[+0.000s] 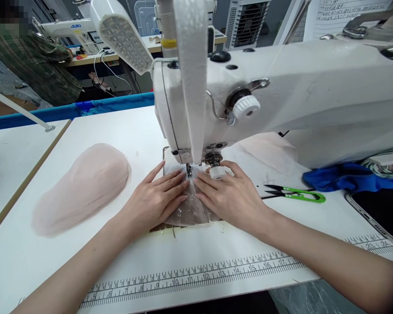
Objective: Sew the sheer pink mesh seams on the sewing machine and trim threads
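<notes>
Fabric lies beneath the left hand and the right hand, both flattened open and grasping nothing, probably to keep it smooth around the presser foot, while green snips rest on the table, seemingly for easy reach.

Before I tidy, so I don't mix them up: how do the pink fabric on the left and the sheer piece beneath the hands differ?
The pink fabric lies apart from both hands; the sheer piece lies under the left hand and right hand. The pink fabric's outline shows whole; the sheer piece is partly covered. Both look thin.
</notes>
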`<state>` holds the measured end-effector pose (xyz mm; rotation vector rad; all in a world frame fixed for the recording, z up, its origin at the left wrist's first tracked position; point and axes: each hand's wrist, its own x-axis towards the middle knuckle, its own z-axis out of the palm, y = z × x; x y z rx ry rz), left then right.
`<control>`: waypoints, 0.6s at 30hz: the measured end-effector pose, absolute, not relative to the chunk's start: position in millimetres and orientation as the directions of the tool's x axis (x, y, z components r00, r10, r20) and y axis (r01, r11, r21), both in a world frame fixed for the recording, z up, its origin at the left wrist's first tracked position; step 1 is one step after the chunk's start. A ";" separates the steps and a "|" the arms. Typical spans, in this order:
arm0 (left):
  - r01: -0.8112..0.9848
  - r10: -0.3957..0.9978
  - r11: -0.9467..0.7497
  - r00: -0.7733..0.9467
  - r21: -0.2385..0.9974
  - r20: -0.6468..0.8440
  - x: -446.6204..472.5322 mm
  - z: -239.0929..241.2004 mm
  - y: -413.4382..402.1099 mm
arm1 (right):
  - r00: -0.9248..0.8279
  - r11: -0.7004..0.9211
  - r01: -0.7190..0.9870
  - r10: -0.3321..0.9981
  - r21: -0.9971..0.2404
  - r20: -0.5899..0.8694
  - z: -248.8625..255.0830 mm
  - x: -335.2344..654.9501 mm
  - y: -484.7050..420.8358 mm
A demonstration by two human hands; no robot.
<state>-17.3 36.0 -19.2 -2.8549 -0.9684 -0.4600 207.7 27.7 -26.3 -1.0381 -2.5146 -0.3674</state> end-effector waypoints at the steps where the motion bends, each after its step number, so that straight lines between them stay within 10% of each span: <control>1: 0.607 0.579 -0.795 0.753 0.010 0.312 -17.2 -19.4 36.2 | -0.643 0.690 0.719 0.618 0.079 0.453 -26.3 207.4 27.7; 18: 0.627 0.589 -0.779 0.733 -0.004 0.341 -15.8 -18.6 30.8 | -0.644 0.694 0.716 0.621 0.067 0.447 -26.2 206.9 29.8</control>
